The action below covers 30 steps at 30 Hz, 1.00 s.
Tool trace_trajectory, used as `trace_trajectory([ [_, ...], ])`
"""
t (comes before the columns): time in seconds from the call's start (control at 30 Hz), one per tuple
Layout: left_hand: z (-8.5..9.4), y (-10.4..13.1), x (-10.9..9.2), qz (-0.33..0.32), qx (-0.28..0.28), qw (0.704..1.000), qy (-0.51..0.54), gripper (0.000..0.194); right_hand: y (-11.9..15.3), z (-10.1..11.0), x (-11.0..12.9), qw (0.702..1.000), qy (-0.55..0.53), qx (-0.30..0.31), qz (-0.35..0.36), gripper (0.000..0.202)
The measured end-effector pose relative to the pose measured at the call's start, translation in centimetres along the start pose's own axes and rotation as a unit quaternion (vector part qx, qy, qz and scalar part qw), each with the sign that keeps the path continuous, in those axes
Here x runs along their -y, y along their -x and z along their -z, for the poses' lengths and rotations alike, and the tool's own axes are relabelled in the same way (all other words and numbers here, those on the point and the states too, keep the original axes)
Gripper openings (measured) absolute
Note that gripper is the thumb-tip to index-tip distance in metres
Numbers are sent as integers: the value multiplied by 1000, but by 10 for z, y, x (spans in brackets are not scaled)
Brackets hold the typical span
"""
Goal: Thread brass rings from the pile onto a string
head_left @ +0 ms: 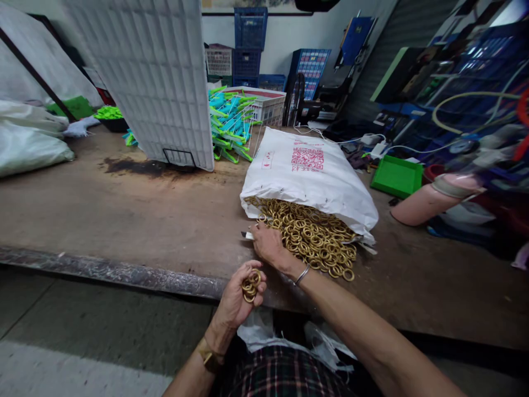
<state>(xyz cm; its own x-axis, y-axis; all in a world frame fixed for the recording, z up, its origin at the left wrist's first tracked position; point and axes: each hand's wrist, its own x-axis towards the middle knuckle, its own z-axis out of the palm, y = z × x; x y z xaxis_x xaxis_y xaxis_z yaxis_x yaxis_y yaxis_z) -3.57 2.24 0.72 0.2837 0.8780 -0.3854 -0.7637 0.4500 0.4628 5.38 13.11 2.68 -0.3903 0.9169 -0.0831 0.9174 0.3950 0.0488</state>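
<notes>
Near the tabletop's front edge, the left hand cups rings, presumably against spilling; whether the right hand pinches anything is unclear.

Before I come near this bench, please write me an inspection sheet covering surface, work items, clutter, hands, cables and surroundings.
Surface: brown worktable, dark stain near white ribbed panel.
Work items: brass-coloured rings spilling from white sack with red QR code.
Clutter: green tray, turquoise-and-green plastic pieces.
Hands: left hand holds several rings; right hand at pile's edge, small white item by its fingers, grip unclear.
Cables: white cables behind green tray.
Surroundings: stacked blue crates.
</notes>
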Motion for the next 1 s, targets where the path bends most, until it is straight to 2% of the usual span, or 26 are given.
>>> trace_trajectory([
  [0.17, 0, -1, 0, -2, -11, 1000, 4, 25, 13, -12, -2, 1000, 2, 7, -6, 29],
  [0.43, 3, -1, 1, -21, -6, 1000, -7, 20, 39, -19, -5, 1000, -2, 17, -5, 23],
  [0.8, 0, -1, 4, -25, -34, 999, -35, 17, 59, -26, -14, 999, -18, -21, -23, 23],
  [0.9, -3, 0, 5, -32, -48, 997, -52, 16, 64, -26, -21, 997, -66, -38, -20, 28],
  [1.0, -8, 0, 4, -30, -52, 996, -64, 15, 63, -28, -30, 979, -176, -104, -8, 32],
])
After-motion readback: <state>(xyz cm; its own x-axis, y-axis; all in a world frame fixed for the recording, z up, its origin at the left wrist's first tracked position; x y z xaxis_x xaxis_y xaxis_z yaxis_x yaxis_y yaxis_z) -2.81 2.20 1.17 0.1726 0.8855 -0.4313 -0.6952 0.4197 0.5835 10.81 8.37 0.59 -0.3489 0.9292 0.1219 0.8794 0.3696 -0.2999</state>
